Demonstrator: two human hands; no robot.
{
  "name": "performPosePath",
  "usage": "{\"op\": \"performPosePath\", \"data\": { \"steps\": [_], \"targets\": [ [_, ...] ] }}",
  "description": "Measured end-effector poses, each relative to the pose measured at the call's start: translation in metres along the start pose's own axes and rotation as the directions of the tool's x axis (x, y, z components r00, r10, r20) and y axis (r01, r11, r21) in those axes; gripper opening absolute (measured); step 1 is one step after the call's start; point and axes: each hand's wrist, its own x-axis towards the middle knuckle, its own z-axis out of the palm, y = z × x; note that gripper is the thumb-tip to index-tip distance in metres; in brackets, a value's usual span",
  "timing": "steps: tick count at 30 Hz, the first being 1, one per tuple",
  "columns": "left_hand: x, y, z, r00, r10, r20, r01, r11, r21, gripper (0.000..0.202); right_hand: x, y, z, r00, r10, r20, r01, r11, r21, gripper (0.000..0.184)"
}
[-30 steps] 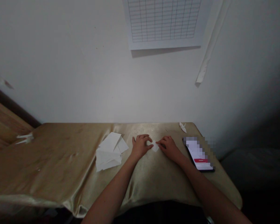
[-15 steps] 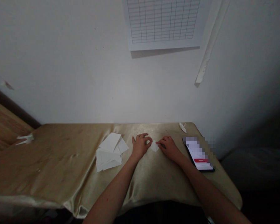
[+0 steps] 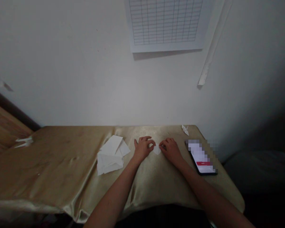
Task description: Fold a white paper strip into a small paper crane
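Note:
A small folded piece of white paper (image 3: pixel 157 149) lies on the gold satin tablecloth (image 3: pixel 61 164) between my two hands. My left hand (image 3: pixel 143 148) rests on the cloth with curled fingers, its fingertips pinching the paper's left edge. My right hand (image 3: pixel 171 148) is curled too, with its fingertips pressing on the paper's right edge. A loose stack of white paper sheets (image 3: pixel 110 155) sits just left of my left hand.
A phone (image 3: pixel 201 157) with a lit screen lies at the right of the table. A small folded paper figure (image 3: pixel 185 129) sits near the far right corner. Another white paper piece (image 3: pixel 23 142) lies at the far left. A gridded chart (image 3: pixel 165 22) hangs on the wall.
My right hand has slid a little left toward my left hand, so the visible paper between them looks smaller. Both hands stay on the paper.

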Motion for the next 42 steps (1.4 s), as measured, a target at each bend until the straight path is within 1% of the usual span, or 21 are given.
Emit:
{"op": "performPosePath", "data": {
  "steps": [3, 9, 17, 25, 30, 35, 39, 42],
  "targets": [
    [0.000, -0.002, 0.001, 1.000, 0.005, 0.008, -0.005, 1.000, -0.001, 0.016, -0.001, 0.001, -0.001, 1.000, 0.007, 0.006, -0.008, 1.000, 0.026, 0.011],
    [-0.001, -0.007, 0.000, 0.998, 0.017, 0.053, -0.016, 1.000, -0.015, 0.020, -0.002, 0.008, 0.000, 0.999, -0.022, 0.034, 0.019, 0.997, 0.081, 0.022],
    [-0.003, -0.009, -0.003, 0.994, 0.047, 0.097, -0.046, 0.999, -0.005, 0.041, -0.007, 0.013, 0.000, 0.997, -0.065, 0.044, 0.058, 0.987, 0.147, 0.034],
    [-0.003, -0.010, 0.001, 0.990, 0.106, 0.095, -0.109, 0.994, 0.032, 0.044, -0.009, 0.017, -0.001, 0.998, -0.056, 0.041, 0.048, 0.984, 0.172, 0.036],
    [-0.001, -0.012, 0.003, 0.989, 0.121, 0.085, -0.125, 0.991, 0.044, 0.041, -0.010, 0.018, -0.002, 0.998, -0.046, 0.050, 0.035, 0.980, 0.195, 0.033],
    [0.001, -0.011, -0.001, 0.993, 0.096, 0.074, -0.095, 0.995, -0.021, 0.037, -0.011, 0.017, -0.003, 0.998, -0.034, 0.050, 0.023, 0.979, 0.205, 0.030],
    [0.004, -0.009, -0.002, 0.997, 0.070, 0.017, -0.068, 0.994, -0.084, 0.034, -0.011, 0.017, -0.002, 0.999, -0.035, 0.017, 0.030, 0.976, 0.214, 0.028],
    [0.004, -0.006, 0.000, 0.997, 0.066, -0.033, -0.069, 0.991, -0.115, 0.030, -0.010, 0.018, -0.002, 1.000, -0.028, 0.001, 0.027, 0.970, 0.240, 0.019]
  ]
}}
